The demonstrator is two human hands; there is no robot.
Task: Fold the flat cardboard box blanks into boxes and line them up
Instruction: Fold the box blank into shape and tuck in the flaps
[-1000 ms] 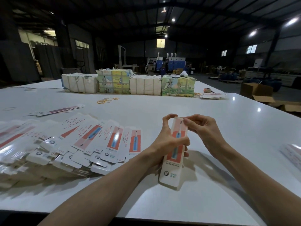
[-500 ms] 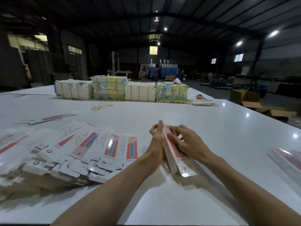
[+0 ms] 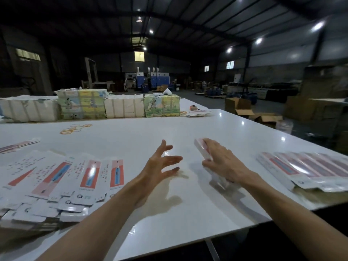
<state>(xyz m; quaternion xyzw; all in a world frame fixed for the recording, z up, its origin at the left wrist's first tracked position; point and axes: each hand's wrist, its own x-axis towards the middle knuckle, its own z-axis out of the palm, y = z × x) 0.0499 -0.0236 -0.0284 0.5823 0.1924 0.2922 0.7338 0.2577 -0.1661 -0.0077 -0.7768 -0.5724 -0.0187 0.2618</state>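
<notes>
Blanks (image 3: 75,178) fan out at my left on the glossy white bench (image 3: 131,140), print too blurred to read. Left hand (image 3: 160,166) hovers spread; right hand (image 3: 224,162) grips the box (image 3: 202,147). Dim warehouse beyond.

Bare table (image 3: 131,144) centre; blanks (image 3: 62,178) left, boxes (image 3: 308,168) right

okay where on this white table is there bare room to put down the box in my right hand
Bare tabletop lies between the fanned flat blanks on the left and the row of folded boxes on the right, under the open left hand. The right hand holds the folded box there. Beyond, it is bare up to the rubber bands and wrapped bundles.
</notes>
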